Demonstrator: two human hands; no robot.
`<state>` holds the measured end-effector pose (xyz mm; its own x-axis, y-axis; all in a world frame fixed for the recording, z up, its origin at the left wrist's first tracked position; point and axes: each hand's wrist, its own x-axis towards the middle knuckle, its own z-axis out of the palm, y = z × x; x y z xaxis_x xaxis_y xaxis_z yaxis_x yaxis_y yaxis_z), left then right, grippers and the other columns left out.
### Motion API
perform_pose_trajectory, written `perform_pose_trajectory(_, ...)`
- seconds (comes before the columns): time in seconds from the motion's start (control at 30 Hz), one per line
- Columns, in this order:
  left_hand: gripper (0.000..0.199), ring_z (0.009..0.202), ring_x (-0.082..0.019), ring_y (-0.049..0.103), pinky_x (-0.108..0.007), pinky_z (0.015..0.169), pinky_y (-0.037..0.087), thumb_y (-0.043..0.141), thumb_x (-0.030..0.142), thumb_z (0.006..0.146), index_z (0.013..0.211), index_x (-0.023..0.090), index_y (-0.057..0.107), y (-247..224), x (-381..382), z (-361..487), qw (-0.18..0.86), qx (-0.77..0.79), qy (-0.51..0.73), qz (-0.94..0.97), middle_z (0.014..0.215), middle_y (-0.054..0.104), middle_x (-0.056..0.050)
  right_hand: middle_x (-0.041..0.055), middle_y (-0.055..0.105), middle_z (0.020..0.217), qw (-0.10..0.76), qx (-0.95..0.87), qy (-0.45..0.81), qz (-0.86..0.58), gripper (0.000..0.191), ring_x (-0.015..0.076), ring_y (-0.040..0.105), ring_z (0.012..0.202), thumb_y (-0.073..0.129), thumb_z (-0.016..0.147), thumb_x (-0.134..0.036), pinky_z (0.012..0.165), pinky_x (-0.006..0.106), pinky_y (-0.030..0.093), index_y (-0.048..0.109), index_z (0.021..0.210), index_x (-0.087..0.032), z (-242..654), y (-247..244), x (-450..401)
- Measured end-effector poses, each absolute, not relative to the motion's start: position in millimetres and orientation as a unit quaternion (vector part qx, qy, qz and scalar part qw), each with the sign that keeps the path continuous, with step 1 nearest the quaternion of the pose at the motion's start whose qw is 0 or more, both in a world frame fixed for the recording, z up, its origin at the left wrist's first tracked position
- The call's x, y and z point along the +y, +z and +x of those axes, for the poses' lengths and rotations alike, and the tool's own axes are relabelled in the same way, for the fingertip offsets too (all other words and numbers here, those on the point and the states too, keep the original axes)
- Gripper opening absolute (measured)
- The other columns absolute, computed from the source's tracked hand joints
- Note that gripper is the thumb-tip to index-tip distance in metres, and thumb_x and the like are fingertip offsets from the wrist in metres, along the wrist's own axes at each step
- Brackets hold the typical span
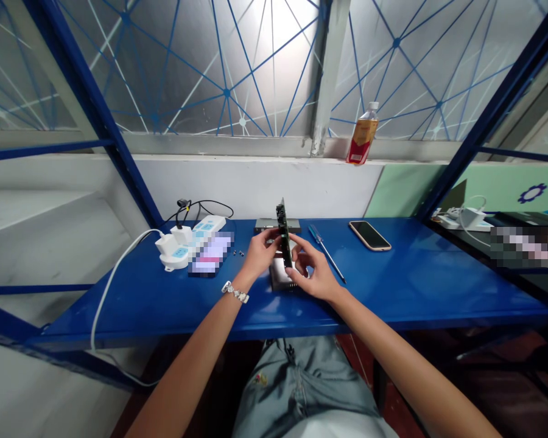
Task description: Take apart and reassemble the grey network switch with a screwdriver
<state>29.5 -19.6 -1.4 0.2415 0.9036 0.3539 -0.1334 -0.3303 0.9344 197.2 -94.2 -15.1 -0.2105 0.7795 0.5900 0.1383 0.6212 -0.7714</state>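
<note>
A dark circuit board (284, 237) stands on edge between my two hands, seen almost side-on. My left hand (261, 252) grips its left face with bent fingers. On the other side, my right hand (314, 267) pinches its right edge between thumb and fingers. Right under the board lies an open metal case (279, 281), partly hidden by the hands. A flat grey metal piece (263, 225) rests behind them, near the wall. Several small screws (238, 253) lie left of my left hand.
A screwdriver (327, 254) with a blue handle and a phone (369, 235) lie to the right. At left are a white power strip (196, 238) with plugs and a blurred-out phone-like device (211, 255). A drink bottle (362, 135) stands on the window ledge.
</note>
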Motion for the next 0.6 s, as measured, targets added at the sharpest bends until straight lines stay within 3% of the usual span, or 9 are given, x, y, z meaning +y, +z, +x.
perform_pose_trajectory(0.2, 0.048, 0.078, -0.018, 0.071, -0.029, 0.059, 0.064, 0.085, 0.047, 0.073, 0.104, 0.013, 0.07, 3, -21, 26, 0.486, 0.356, 0.528, 0.599, 0.1, 0.072, -0.009, 0.0002, 0.052, 0.082, 0.641, -0.626, 0.248, -0.368, 0.023, 0.0138, 0.05, 0.067, 0.066, 0.093, -0.04, 0.06, 0.027, 0.042, 0.072, 0.108, -0.023, 204, -18, -82)
perform_pose_trajectory(0.4, 0.049, 0.074, -0.017, 0.068, -0.027, 0.055, 0.059, 0.083, 0.049, 0.074, 0.104, 0.012, 0.073, 6, -23, 24, 0.509, 0.341, 0.528, 0.588, 0.097, 0.073, -0.01, 0.0031, 0.063, 0.086, 0.66, -0.572, 0.253, -0.416, 0.029, 0.0182, 0.056, 0.08, 0.066, 0.091, -0.047, 0.076, 0.031, 0.046, 0.075, 0.094, -0.02, 211, -14, -75)
perform_pose_trajectory(0.5, 0.048, 0.079, -0.017, 0.068, -0.026, 0.06, 0.057, 0.084, 0.046, 0.074, 0.105, 0.011, 0.075, 8, -24, 22, 0.536, 0.342, 0.524, 0.566, 0.1, 0.075, -0.011, 0.0011, 0.06, 0.074, 0.649, -0.546, 0.29, -0.444, 0.036, 0.0158, 0.052, 0.07, 0.068, 0.087, -0.053, 0.067, 0.029, 0.043, 0.072, 0.08, -0.018, 214, -12, -74)
perform_pose_trajectory(0.6, 0.045, 0.08, -0.015, 0.066, -0.025, 0.064, 0.052, 0.085, 0.043, 0.073, 0.105, 0.012, 0.077, 8, -23, 20, 0.538, 0.344, 0.527, 0.561, 0.1, 0.076, -0.011, -0.0032, 0.047, 0.057, 0.632, -0.526, 0.335, -0.46, 0.042, 0.0115, 0.038, 0.054, 0.071, 0.083, -0.059, 0.053, 0.027, 0.031, 0.069, 0.072, -0.018, 217, -9, -75)
